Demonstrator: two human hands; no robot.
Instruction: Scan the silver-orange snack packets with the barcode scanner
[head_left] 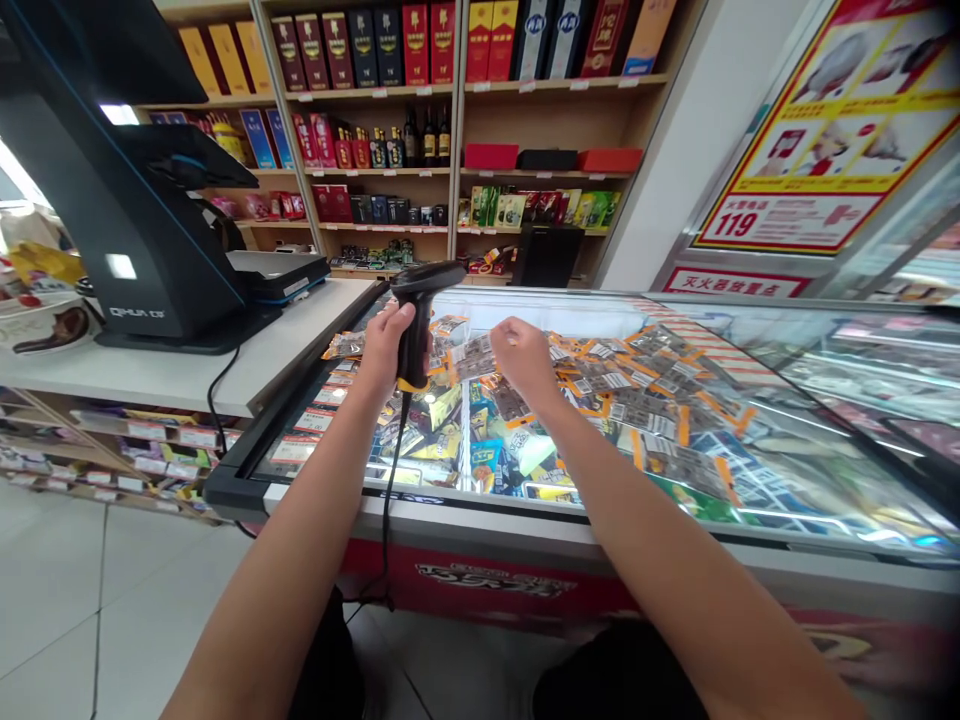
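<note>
My left hand grips the handle of a black barcode scanner, whose head points right and whose cable hangs down past the freezer's front edge. My right hand hovers over the freezer's glass lid with fingers curled near an orange-and-grey packet; whether it pinches the packet is unclear. Several such flat orange-edged packets lie spread across the glass. Packaged frozen goods show beneath the lid.
A black checkout terminal stands on the white counter to the left. Shelves of boxed bottles fill the back wall. A red and yellow poster hangs at the right. White floor tiles lie below.
</note>
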